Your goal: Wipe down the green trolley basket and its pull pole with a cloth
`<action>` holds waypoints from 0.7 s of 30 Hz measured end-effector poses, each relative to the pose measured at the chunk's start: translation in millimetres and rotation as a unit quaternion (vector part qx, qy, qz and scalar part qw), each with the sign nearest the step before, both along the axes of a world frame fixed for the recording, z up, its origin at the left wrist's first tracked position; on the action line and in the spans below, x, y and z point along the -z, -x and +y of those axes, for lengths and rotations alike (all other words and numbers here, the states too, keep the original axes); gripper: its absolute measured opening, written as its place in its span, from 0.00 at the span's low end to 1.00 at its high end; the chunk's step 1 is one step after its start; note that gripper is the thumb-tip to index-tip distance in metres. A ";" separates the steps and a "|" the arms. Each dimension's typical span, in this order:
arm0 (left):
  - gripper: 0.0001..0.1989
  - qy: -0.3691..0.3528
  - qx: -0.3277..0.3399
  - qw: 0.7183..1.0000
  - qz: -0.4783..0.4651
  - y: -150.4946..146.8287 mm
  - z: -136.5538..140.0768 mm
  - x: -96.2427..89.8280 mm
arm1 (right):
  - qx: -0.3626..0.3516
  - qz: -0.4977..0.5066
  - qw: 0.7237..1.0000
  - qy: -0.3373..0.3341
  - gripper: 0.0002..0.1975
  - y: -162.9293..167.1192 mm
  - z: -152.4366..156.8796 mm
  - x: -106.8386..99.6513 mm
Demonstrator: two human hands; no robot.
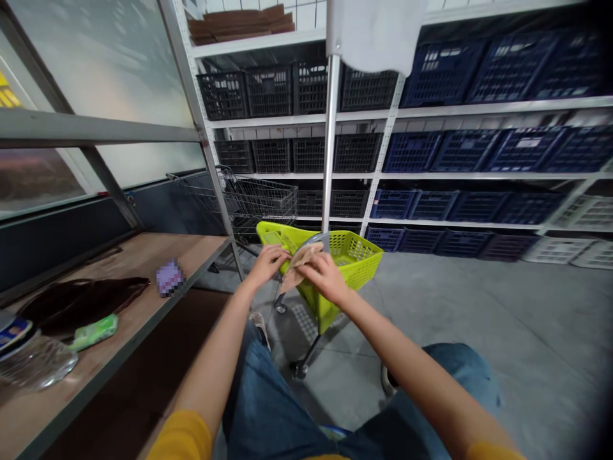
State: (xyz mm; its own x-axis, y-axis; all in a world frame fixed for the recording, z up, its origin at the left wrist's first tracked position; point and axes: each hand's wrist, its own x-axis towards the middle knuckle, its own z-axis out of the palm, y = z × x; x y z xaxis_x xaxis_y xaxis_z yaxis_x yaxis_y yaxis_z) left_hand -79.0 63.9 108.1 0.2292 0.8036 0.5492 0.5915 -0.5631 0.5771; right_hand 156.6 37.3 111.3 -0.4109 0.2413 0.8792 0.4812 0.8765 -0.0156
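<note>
A small lime-green plastic shopping cart [352, 278] stands on wheels between my knees, with perforated walls and a metal pole rising from it. My right hand [328, 278] is closed on a crumpled beige cloth [301, 262], pressing it near the cart's near edge and the grey curved part at the pole's foot. Just left of it, my left hand [265, 265] has its fingers bent against the cart's rim; the fingertips are small and partly hidden. The cloth covers part of the rim between both hands.
On the left, a wooden bench [201, 246] carries a clear plastic bottle [38, 364], a green packet [96, 332], a dark bag [86, 300] and a blurred purple item [170, 278]. Behind are a wire shopping cart [263, 198] and shelves of blue crates [440, 57] and black crates [268, 89].
</note>
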 end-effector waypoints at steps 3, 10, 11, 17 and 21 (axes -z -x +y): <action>0.15 -0.005 -0.026 1.000 -0.007 -13.0 -5.7 -16.9 | 0.075 0.134 0.988 -0.005 0.11 -22.3 23.7 -32.2; 0.16 0.031 0.042 0.995 -0.085 -78.6 -23.0 -65.5 | 0.045 0.130 0.990 0.015 0.14 -40.1 37.2 -36.6; 0.17 0.042 0.038 0.995 -0.083 -84.8 -24.4 -66.7 | 0.045 0.128 0.991 0.013 0.14 -40.1 34.6 -29.4; 0.27 0.109 0.071 0.987 -0.091 -88.4 -23.7 -55.5 | 0.041 0.135 0.990 -0.031 0.11 -36.0 38.1 -57.5; 0.22 0.043 0.034 0.996 -0.072 -85.8 -25.5 -57.1 | 0.036 0.161 0.982 -0.093 0.09 -25.9 49.2 -146.8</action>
State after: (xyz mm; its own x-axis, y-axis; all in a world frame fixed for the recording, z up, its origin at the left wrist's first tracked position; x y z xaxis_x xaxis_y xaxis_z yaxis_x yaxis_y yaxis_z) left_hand 6.7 38.4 165.2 0.2098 0.8344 0.5097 0.4613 -0.5441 0.7008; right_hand 182.4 86.4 258.1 -0.0924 0.0824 0.9923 0.5377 0.8429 -0.0200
